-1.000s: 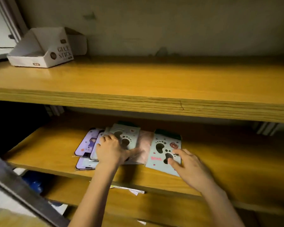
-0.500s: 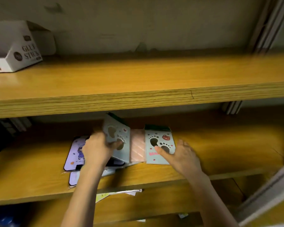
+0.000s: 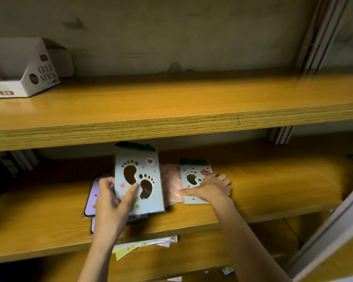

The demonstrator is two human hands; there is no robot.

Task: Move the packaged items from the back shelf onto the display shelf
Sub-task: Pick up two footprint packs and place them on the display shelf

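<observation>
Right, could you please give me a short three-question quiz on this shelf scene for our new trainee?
1. True or false: the left hand grips the tilted footprint package over the middle shelf.
2. Fill in: the white box on the upper shelf reads "___ STICK".
3. What does the right hand rest on? A the white box; B the flat footprint package; C the upper shelf.
Key: 1 true; 2 GLUE; 3 B.
</observation>
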